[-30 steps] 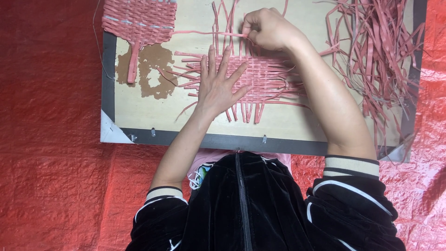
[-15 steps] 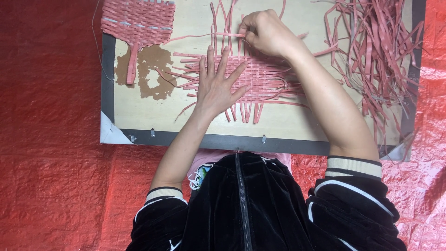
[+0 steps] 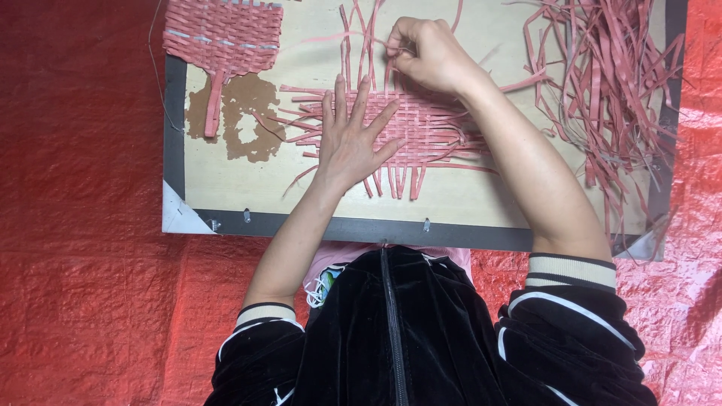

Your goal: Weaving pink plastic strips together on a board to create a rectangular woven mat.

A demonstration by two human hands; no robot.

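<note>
The left hand (image 3: 350, 139) lies spread flat on the woven mat (image 3: 421, 131), pinning it to the board (image 3: 466, 199). The right hand (image 3: 425, 53), at top centre, pinches one pink strip (image 3: 353, 36) to thread it.

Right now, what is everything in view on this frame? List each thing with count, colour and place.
woven mat in progress: one, pink, middle of the board, under the left hand
finished woven piece: one, pink, top left of the board
loose strips: a pile, too many to count, pink, right side of the board
board: one, pale wood with a dark edge, on the red sheet
brown patch: one, brown, on the board below the finished piece
red sheet: one, red, under the board
black jacket: one, black with pale striped cuffs, bottom centre
left hand: flat on the mat, fingers spread
right hand: pinching a strip at the mat's top edge
</note>
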